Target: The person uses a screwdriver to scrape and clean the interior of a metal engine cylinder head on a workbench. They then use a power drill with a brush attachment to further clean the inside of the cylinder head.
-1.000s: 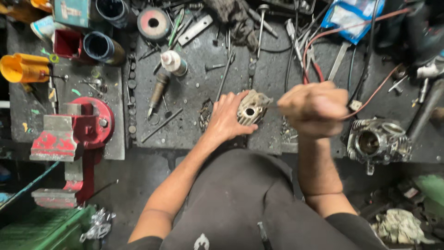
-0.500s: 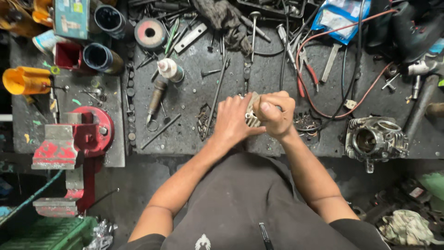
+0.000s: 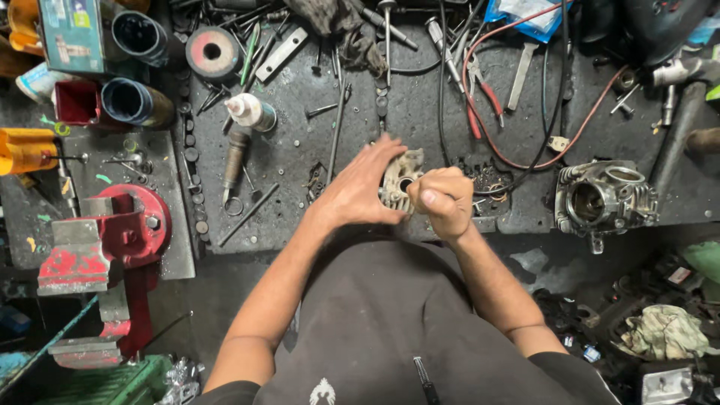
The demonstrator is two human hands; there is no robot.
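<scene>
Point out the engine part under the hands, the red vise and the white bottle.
engine part [image 3: 396,180], head view, finned top edge
red vise [image 3: 129,229], head view, round base
white bottle [image 3: 251,112], head view, body
</scene>
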